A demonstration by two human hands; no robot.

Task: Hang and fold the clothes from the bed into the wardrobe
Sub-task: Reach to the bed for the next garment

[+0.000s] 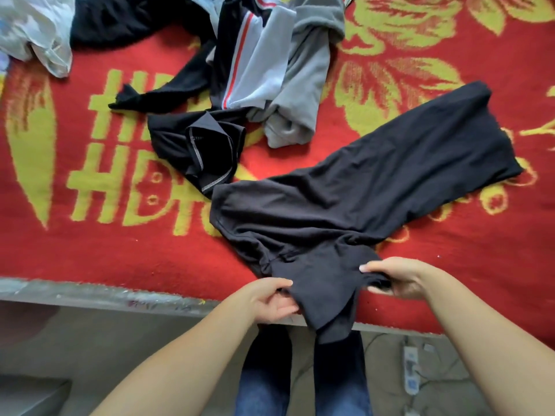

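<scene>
A dark grey-black garment (354, 199) lies spread across the red and yellow bed cover (126, 253), reaching from the near bed edge toward the far right. Its near end hangs over the edge. My left hand (271, 300) pinches that near end on its left side. My right hand (396, 276) grips the same end on its right side, fingers curled over bunched cloth. Farther back lie black shorts with grey stitching (199, 148), a grey and black garment with red stripes (264, 64) and a black piece (120, 22).
A white plastic bag (36, 31) sits at the far left corner of the bed. The bed's grey edge (105, 292) runs across in front of me. A power strip (410, 370) lies on the floor at the right, beside my jeans-clad legs (300, 382).
</scene>
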